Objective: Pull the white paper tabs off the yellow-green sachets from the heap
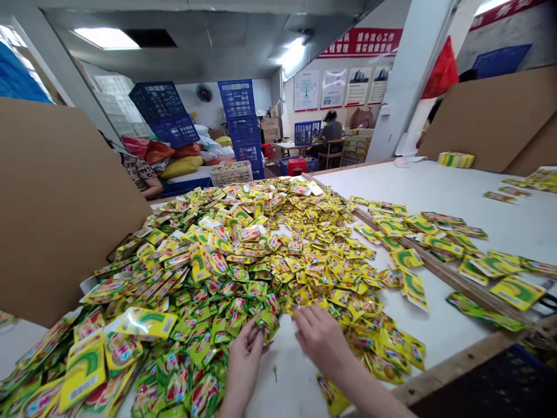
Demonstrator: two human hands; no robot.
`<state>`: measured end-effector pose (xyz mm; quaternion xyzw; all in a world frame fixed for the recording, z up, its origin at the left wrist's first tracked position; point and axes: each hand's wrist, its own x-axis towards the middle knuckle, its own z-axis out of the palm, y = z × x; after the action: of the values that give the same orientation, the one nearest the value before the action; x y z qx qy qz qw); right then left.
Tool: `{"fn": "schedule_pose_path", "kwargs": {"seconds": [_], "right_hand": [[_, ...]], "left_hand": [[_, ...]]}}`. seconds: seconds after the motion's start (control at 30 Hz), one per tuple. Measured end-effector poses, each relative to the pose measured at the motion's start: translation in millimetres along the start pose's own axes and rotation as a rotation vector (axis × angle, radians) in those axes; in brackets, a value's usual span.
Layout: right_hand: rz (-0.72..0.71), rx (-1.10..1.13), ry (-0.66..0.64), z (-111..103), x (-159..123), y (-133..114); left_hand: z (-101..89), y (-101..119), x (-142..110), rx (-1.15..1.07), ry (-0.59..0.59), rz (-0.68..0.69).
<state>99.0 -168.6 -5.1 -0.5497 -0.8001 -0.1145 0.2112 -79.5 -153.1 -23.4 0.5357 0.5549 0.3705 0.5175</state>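
Note:
My left hand point(246, 354) is low in the middle, at the edge of a heap of small green packets point(204, 342) with red fruit pictures. Its thumb and fingers close on one green packet point(267, 324). My right hand point(319, 337) lies just to the right, at the near edge of the small yellow packets point(343, 267). Its fingers are bent together and point down and left; whatever is under the fingertips is hidden. Between my hands, part of the white tabletop point(282, 383) shows, with a small dark scrap on it.
Yellow-green cartons point(85, 368) pile up on the left, and more cartons point(435, 238) lie across a wooden strip point(461, 287) on the right. A cardboard panel point(56, 209) stands at left. Farther back are stacked blue crates point(243, 128), a seated person point(333, 130) and another person's arm point(150, 187).

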Motion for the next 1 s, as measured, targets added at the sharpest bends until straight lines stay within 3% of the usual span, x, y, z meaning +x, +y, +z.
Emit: {"fn": "schedule_pose_path", "kwargs": {"seconds": [0.1,0.2,0.3,0.37,0.5,0.57,0.63,0.73,0.87,0.93,1.0], "right_hand": [[-0.044,-0.030,0.128,1.8,-7.6,-38.2],[-0.054,-0.018,0.243,6.3,-11.3,-61.3],[-0.085,0.179,0.124,0.1,-15.5,-61.7],[-0.022,0.394,0.048,-9.0,-17.5,-54.1],[0.431,0.925,-0.014,-21.8,-11.7,-37.6],[0.501,1.241,-0.181,-23.0,-6.7,-32.0],[0.477,1.352,-0.308,-23.3,-5.5,-27.0],[0.474,1.090,-0.292,-26.0,-15.5,-19.4],[0.499,0.812,-0.200,-30.1,-37.7,-17.4],[0.453,0.830,-0.184,-29.6,-44.7,-19.4],[0.427,0.873,-0.173,-28.7,-48.3,-19.8]], "left_hand": [[11.9,-7.0,-8.5,-0.383,0.067,-0.072],[17.0,-7.0,-12.4,-0.560,0.092,-0.140],[9.9,-1.7,-12.9,-0.571,0.077,-0.139],[3.5,2.9,-15.1,-0.574,0.062,-0.131],[3.2,14.3,-27.0,-0.406,-0.041,0.001],[5.9,23.0,-29.6,-0.216,-0.062,0.133],[0.8,35.3,-22.0,0.097,0.005,0.277],[-33.3,58.9,15.2,0.581,0.232,0.370],[-102.2,81.9,91.4,0.708,0.597,0.192],[-125.6,83.6,122.6,0.747,0.646,0.075],[-138.9,80.5,139.9,0.784,0.617,0.038]]}}
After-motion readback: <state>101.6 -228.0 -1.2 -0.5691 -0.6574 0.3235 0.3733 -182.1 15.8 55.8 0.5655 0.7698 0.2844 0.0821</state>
